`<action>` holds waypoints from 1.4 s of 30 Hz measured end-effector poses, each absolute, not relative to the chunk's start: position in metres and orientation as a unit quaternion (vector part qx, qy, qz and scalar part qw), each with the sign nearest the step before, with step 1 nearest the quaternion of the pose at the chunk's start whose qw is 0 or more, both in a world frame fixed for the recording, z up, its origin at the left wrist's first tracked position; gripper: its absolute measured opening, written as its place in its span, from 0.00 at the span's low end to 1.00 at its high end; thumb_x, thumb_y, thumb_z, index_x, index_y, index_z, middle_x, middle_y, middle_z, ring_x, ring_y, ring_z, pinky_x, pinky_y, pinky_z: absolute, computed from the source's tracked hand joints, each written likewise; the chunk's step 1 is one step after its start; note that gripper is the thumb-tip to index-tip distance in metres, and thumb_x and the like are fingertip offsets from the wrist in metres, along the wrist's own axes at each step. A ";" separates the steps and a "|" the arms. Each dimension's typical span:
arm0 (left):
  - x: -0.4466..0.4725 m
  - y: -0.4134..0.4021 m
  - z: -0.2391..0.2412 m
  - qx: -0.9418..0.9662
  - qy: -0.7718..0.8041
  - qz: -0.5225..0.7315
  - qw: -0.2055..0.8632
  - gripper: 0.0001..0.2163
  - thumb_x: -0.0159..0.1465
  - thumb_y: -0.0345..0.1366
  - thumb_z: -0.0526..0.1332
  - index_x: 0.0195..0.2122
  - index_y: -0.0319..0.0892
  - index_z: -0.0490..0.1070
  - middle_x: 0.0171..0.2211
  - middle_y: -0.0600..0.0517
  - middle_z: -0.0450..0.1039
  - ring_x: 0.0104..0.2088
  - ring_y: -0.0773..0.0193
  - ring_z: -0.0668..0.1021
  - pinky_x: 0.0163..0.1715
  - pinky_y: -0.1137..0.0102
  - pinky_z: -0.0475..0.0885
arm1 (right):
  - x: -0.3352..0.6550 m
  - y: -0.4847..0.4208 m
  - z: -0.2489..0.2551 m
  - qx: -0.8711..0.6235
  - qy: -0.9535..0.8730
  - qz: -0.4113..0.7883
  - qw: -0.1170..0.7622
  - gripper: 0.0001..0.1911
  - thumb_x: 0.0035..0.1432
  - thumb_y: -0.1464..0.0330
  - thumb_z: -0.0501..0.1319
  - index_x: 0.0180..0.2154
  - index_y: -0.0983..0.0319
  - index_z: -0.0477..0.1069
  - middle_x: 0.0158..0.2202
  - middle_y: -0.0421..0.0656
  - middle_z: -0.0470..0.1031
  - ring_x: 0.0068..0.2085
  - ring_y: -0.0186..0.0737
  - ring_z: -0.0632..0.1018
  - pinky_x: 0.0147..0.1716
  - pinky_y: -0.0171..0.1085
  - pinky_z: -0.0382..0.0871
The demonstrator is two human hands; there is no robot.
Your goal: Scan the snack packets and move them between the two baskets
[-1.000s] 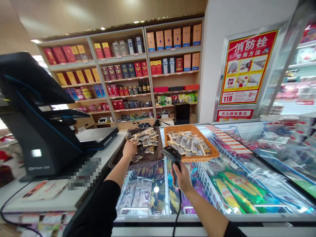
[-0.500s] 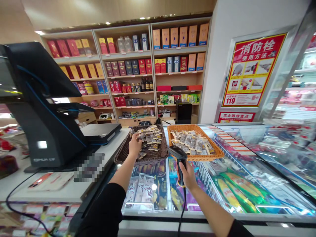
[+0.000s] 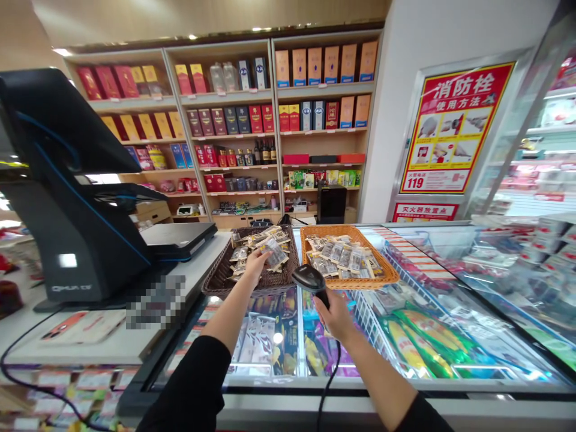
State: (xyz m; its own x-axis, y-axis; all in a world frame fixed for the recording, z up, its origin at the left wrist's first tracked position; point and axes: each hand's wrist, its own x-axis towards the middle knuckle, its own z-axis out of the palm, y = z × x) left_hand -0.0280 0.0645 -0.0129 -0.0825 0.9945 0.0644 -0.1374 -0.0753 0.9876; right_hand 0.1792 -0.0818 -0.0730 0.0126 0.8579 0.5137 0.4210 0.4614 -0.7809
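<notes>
My left hand [image 3: 256, 263] reaches into the dark wicker basket [image 3: 216, 281] on the freezer lid and is closed on a small clear snack packet [image 3: 273, 255] among several others. My right hand [image 3: 335, 318] grips the handle of a black barcode scanner [image 3: 309, 279], its head raised and pointing toward the baskets, its cable hanging down. An orange wicker basket [image 3: 382, 273] with several similar packets sits just right of the dark one, behind the scanner.
A black checkout terminal [image 3: 58, 198] stands on the white counter [image 3: 108, 342] at left, a phone [image 3: 63, 326] lying near its base. The glass-topped freezer [image 3: 432, 336] holds frozen goods. Shelves of boxed goods [image 3: 252, 126] line the back wall; a red poster [image 3: 454, 126] hangs at right.
My left hand has shifted right inside the dark basket and lifted a packet. My right hand with the scanner has moved slightly left and up.
</notes>
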 end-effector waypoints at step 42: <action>-0.007 0.062 0.001 0.626 0.423 0.507 0.415 0.31 0.44 0.42 0.69 0.50 0.39 0.68 0.27 0.51 0.76 0.29 0.62 0.77 0.29 0.70 0.71 | 0.177 -0.076 -0.078 -0.411 -0.501 0.306 0.697 0.17 0.60 0.54 0.52 0.28 0.59 0.60 0.14 0.34 0.63 0.13 0.32 0.64 0.13 0.32 0.59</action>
State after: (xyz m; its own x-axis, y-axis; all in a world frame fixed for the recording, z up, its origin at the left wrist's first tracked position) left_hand -0.0067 0.0617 0.0007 0.1293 0.9502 0.2834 0.1084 -0.2976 0.9485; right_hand 0.1769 -0.0763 -0.0777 0.3109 0.8389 0.4467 -0.0146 0.4741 -0.8803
